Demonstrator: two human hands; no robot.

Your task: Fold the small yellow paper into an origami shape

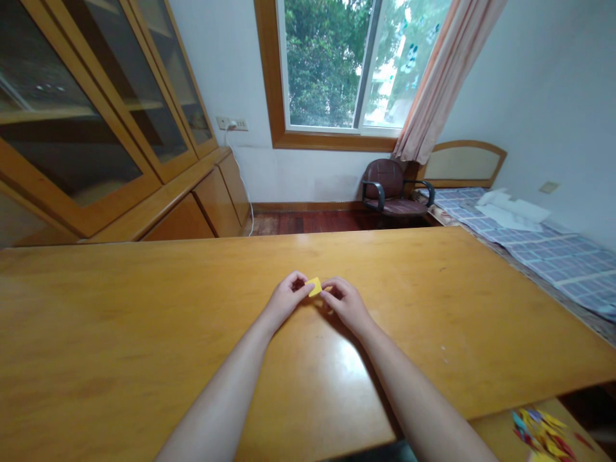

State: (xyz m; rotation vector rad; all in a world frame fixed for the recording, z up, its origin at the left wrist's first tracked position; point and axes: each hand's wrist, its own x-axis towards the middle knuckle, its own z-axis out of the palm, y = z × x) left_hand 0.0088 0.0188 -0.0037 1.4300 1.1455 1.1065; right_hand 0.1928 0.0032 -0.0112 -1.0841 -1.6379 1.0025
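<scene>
A small flat yellow piece (314,287), roughly square and perhaps paper, is held just above the wooden table (144,333). My left hand (290,294) pinches its left side, the thumb lying on top. On the other side, my right hand (345,300) has thumb and forefinger closed at the piece's right edge. Its fingers are curled, and the fingertips' exact grip is too small to make out. The underside of the piece is hidden.
Several small coloured pieces (543,433) lie in a heap on a lower surface at bottom right. Beyond the table stand a dark red armchair (392,186) and a bed (543,250). A glass-doored cabinet (120,147) rises at the left.
</scene>
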